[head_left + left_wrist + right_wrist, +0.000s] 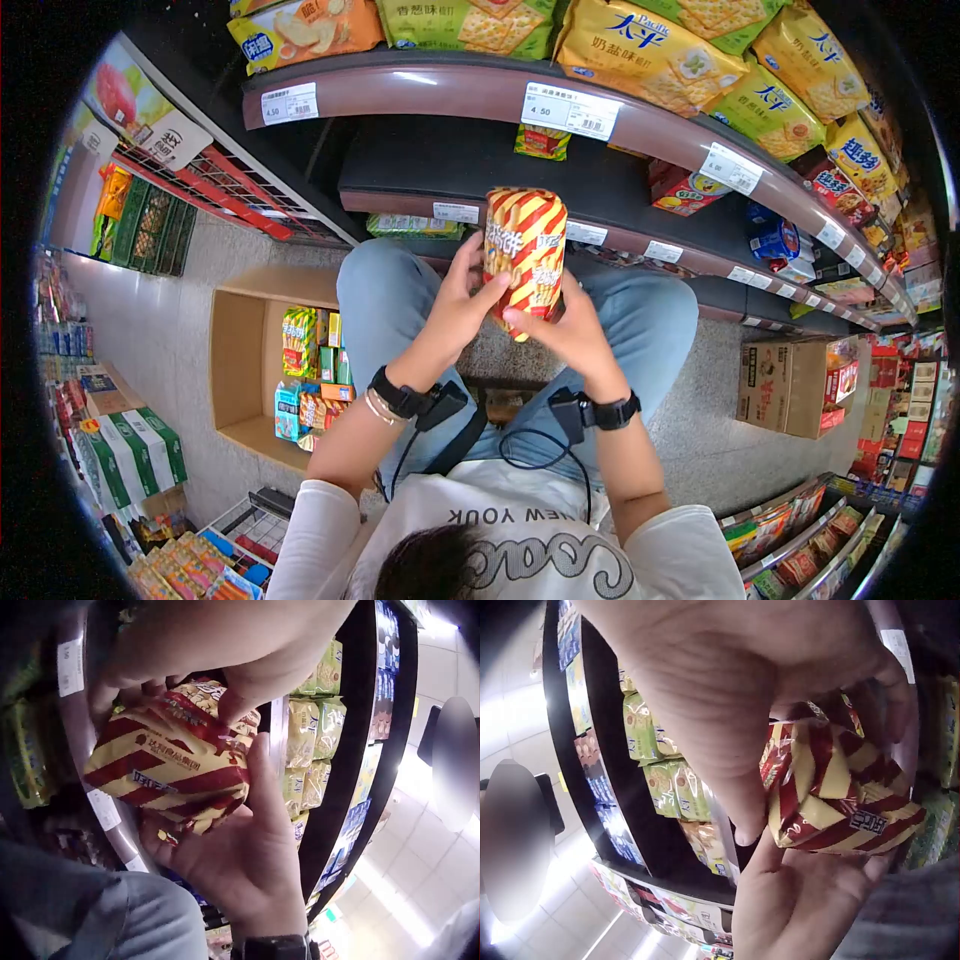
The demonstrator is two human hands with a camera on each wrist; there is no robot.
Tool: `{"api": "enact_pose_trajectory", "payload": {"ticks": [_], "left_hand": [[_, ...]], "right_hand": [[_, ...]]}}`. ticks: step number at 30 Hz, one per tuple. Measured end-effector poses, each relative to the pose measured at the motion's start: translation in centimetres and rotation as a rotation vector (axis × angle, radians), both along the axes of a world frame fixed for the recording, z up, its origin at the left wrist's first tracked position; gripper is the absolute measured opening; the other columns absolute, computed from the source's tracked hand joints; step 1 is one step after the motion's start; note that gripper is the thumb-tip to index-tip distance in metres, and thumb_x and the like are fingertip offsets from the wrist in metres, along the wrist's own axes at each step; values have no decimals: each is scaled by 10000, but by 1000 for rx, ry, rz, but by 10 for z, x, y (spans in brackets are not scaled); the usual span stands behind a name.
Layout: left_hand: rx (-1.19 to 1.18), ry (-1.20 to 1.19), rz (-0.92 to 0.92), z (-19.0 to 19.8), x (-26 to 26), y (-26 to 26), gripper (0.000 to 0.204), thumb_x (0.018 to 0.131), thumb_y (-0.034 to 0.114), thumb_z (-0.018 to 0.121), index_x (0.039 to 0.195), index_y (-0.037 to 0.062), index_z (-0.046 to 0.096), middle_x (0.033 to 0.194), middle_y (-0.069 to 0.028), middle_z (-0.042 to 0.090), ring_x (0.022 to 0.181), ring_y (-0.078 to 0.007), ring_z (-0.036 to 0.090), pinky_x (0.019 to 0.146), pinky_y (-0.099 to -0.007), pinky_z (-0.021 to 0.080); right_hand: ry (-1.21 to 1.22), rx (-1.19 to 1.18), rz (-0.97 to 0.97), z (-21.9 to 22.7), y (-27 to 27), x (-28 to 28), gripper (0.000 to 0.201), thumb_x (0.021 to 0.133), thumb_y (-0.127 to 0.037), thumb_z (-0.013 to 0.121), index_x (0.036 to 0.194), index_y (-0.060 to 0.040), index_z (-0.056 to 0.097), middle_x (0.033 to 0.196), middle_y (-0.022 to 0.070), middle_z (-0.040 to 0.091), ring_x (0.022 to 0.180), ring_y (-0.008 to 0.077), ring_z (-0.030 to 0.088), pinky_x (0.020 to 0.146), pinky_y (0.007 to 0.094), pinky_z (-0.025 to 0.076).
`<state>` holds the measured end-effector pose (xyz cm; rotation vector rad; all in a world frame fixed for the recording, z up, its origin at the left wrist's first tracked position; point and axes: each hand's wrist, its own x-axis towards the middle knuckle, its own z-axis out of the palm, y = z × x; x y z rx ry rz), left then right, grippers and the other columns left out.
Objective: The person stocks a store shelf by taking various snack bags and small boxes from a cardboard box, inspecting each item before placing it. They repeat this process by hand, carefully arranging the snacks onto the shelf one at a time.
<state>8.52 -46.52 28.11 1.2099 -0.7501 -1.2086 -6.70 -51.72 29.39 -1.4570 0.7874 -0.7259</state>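
Observation:
A red-and-yellow striped snack bag (525, 250) is held up between both hands in front of the shelf, above the person's lap. The left hand (462, 300) grips its left side, thumb across the front; in the left wrist view this hand (240, 862) supports the bag (172, 761) from below. On the lower right side the right hand (570, 330) holds it, thumb on the front. In the right wrist view, the bag (840, 787) lies against the palms, with the right hand (720, 697) at the top. Some fingertips are hidden behind the bag.
A curved shelf (430, 95) with cracker packs runs across the front. An open cardboard box (240, 400) with several snack packs stands on the floor at left. Another carton (780, 385) stands at right. Bent knees flank the hands.

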Motion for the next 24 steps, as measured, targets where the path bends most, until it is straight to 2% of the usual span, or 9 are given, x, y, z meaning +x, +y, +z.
{"api": "enact_pose_trajectory", "payload": {"ticks": [3, 4, 7, 9, 12, 15, 19, 22, 24], "left_hand": [[52, -67, -40, 2, 10, -19, 535, 844, 130, 628, 1307, 14, 387, 1185, -96, 528, 1014, -147, 532, 882, -300, 434], [22, -65, 17, -4, 10, -26, 469, 833, 111, 632, 1248, 8, 440, 1123, -72, 564, 963, -144, 554, 858, -301, 443], [-61, -272, 50, -20, 21, -55, 447, 830, 84, 623, 1234, 14, 444, 1128, -71, 561, 983, -146, 546, 852, -299, 444], [-101, -322, 91, -16, 21, -71, 442, 807, 49, 624, 1209, 4, 445, 1136, -98, 548, 982, -171, 556, 827, -305, 462], [-145, -389, 137, -36, 29, -109, 427, 782, 30, 620, 1173, -34, 462, 1123, -157, 518, 949, -232, 592, 801, -327, 492], [-111, -476, 103, -41, 36, -138, 457, 820, 1, 579, 1247, -45, 421, 1183, -125, 536, 1049, -196, 547, 884, -314, 447], [-138, -235, -10, -34, 39, -158, 489, 793, -36, 562, 1263, -45, 426, 1235, -139, 516, 1095, -215, 536, 921, -309, 425], [-137, -110, -46, -49, 41, -168, 512, 771, -47, 548, 1269, -41, 428, 1248, -136, 509, 1104, -206, 527, 939, -301, 403], [-91, -186, -10, -41, 38, -162, 528, 763, -52, 537, 1279, -31, 426, 1251, -133, 507, 1114, -202, 518, 945, -299, 392]], "right_hand": [[-48, -57, 23, -18, -28, 2, 597, 690, -163, 784, 1162, -2, 455, 1103, 106, 572, 1005, 171, 553, 876, 314, 444], [-126, 116, 45, -21, -36, 3, 654, 684, -115, 784, 1191, 0, 386, 1095, 119, 566, 1028, 185, 543, 898, 319, 436], [-88, -32, 48, -43, -70, 6, 664, 691, -88, 776, 1190, 0, 347, 1080, 134, 560, 1026, 185, 541, 899, 322, 440], [-75, 23, 63, -34, -91, 13, 668, 690, -86, 775, 1204, 3, 359, 1088, 123, 557, 1025, 192, 546, 897, 327, 443], [37, -172, -31, -56, -134, 21, 627, 657, -90, 784, 1173, 28, 448, 1087, 142, 586, 1030, 217, 563, 900, 332, 436], [118, -316, -94, -79, -172, 29, 609, 624, -105, 783, 1143, 35, 497, 1092, 181, 603, 1045, 273, 570, 905, 338, 428], [201, -382, -140, -115, -217, 35, 607, 636, -115, 770, 1157, 21, 491, 1117, 192, 597, 1054, 309, 572, 897, 356, 442], [315, -456, -178, -119, -226, 39, 573, 670, -129, 752, 1163, 5, 492, 1104, 199, 602, 1048, 334, 574, 877, 383, 458], [314, -436, -195, -117, -224, 41, 567, 683, -146, 751, 1164, 4, 492, 1099, 198, 605, 1045, 332, 576, 878, 386, 458]]}}
